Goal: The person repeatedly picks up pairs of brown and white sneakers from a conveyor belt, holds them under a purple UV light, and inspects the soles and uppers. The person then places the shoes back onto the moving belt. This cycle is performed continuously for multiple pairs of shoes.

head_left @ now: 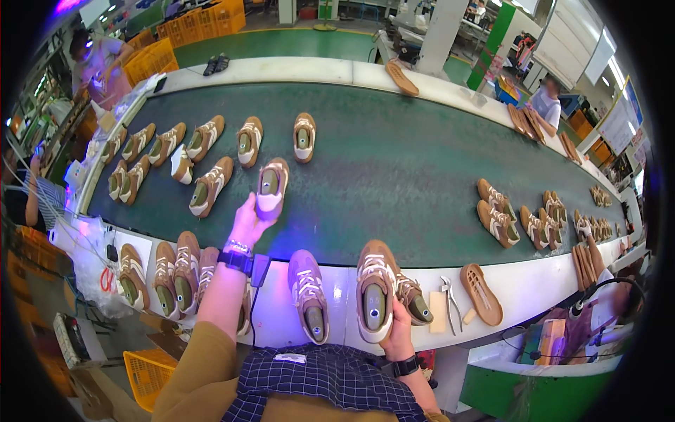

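Note:
My left hand (249,222) reaches out over the green conveyor belt (337,190), closed on the heel end of a brown sneaker (272,184) with white laces. At the near white ledge, my right hand (399,333) grips the heel side of another brown sneaker (376,281), its toe pointing away from me. A third sneaker (413,298) lies partly hidden just right of it. To its left, a sneaker (308,292) rests on the ledge under purplish light. Ahead of my left hand, several sneakers (211,186) stand on the belt.
Pliers (451,302), a tan strip (437,312) and a brown sole (482,294) lie on the ledge at right. Several sneakers (165,278) line the ledge at left. More shoes (497,221) sit on the belt's right, where a co-worker's hand (585,228) reaches in.

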